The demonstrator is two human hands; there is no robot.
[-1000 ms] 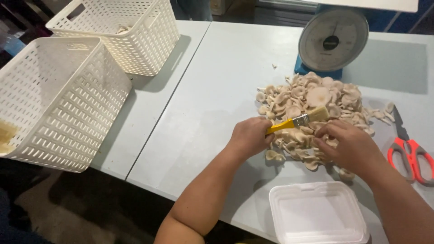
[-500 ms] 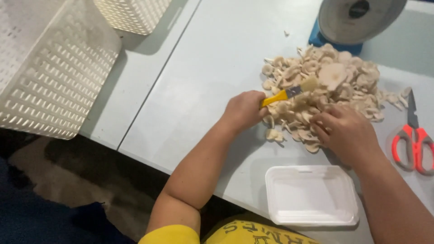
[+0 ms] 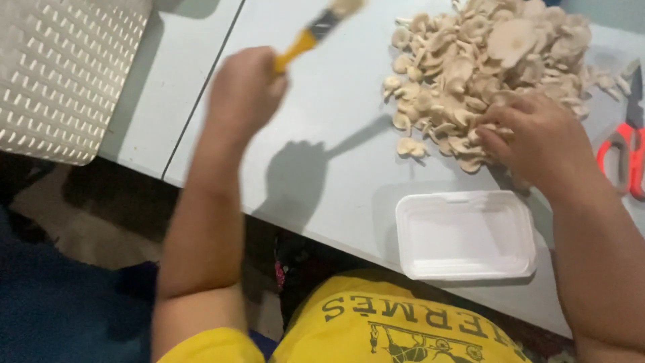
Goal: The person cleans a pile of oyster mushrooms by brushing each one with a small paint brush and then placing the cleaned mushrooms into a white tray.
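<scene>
My left hand point(image 3: 243, 91) is raised above the pale table point(image 3: 336, 154) and grips a yellow-handled brush point(image 3: 316, 30), bristles pointing up and right; it is blurred. A heap of pale oyster mushrooms point(image 3: 494, 60) lies at the upper right. My right hand point(image 3: 537, 138) rests on the near edge of that heap, fingers curled among the mushrooms. An empty white foam tray point(image 3: 467, 235) sits at the table's near edge, just below my right hand.
A white perforated plastic basket point(image 3: 64, 74) stands at the far left on a second table. Orange-handled scissors point(image 3: 628, 148) lie at the right edge. The floor below the table's edge is dark.
My left hand lifted the brush off the mushroom heap and swung it left, away from the pile. My right hand stayed on the mushrooms. The view dropped closer to the table.
</scene>
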